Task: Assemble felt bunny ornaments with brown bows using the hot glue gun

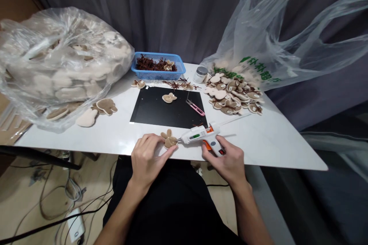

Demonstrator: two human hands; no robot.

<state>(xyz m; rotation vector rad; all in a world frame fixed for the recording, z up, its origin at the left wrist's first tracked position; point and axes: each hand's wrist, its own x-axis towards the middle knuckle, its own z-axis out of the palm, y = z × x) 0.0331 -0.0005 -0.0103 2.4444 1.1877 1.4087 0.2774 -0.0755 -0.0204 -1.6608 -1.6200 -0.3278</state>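
Observation:
Between the thumb and fingers of my left hand [148, 155] is a small brown plush bunny head [169, 138] with a pale edge, held near the table's front edge. My right hand [225, 159] is wrapped round the handle of a white and orange glue gun [201, 136]. The gun's metal nozzle points left and meets the bunny's face, or sits just above it; I cannot tell which. Behind my hands lies a black mat [166, 109] with another bunny piece [169, 98] and pink thread snips [196, 107] on it.
At the left bulges a clear bag [66, 61] of plush pieces, with several loose ones [106, 106] beside it. A blue basket [159, 74] of brown bows stands at the back. To the right are a lidded jar [200, 74], a pile of bunny pieces [230, 95] and a plastic bag [258, 46].

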